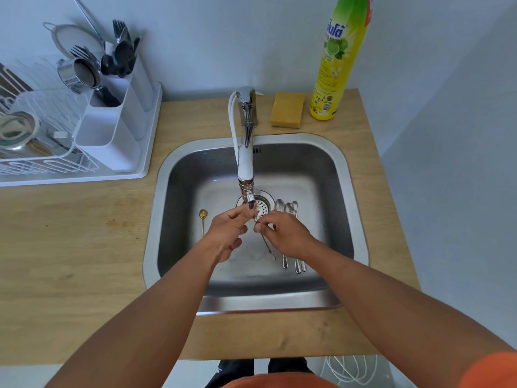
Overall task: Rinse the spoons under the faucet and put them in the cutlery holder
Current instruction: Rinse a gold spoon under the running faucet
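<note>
Both hands meet under the faucet (pixel 245 152). The right hand (pixel 282 233) pinches a thin spoon (pixel 268 247); its handle points back toward the person. The left hand (pixel 228 229) curls around its top end. The cutlery holder (pixel 112 130) stands far left on the counter (pixel 70 247), nearer the left hand.

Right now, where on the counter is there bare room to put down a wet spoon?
The wooden counter left of the sink is bare, from the dish rack tray forward to the front edge. The strip behind the sink is crowded by the faucet, the yellow sponge and the soap bottle. The right strip is narrow.
</note>
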Demonstrator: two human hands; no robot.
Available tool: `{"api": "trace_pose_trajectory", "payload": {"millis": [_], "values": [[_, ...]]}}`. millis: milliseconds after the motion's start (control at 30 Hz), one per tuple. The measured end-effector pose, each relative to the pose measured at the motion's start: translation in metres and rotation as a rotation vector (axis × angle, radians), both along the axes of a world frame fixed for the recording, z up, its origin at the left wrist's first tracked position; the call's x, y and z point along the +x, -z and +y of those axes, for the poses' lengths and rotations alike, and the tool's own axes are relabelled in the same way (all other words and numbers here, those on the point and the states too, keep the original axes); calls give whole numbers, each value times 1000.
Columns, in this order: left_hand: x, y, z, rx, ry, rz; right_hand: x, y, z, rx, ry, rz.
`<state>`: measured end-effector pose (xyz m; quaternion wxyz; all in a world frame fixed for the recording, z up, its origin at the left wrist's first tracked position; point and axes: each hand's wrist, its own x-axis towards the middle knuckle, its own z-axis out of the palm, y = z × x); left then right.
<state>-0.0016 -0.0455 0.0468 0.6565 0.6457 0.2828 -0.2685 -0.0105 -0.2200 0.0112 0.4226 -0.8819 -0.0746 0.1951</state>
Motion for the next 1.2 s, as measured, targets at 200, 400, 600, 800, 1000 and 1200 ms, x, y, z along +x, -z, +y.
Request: {"api": "trace_pose_trajectory", "payload": {"millis": [200,400,600,800,1000,1200], "values": [[0,5,-9,143,63,-139,0,3,5,100,78,17],[2,8,-5,202,256,-169,-2,4,6,212,183,103],[6,9,-7,232,181,-183,-4,-2,14,234,201,176],[-1,16,-7,212,63,-138,-7,-2,15,143,152,180],[-10,12,-9,201,84,-95,0,-7,12,84,178,118],[-3,5,-7,233,89,-116,-1,-4,16,81,173,105]]}}
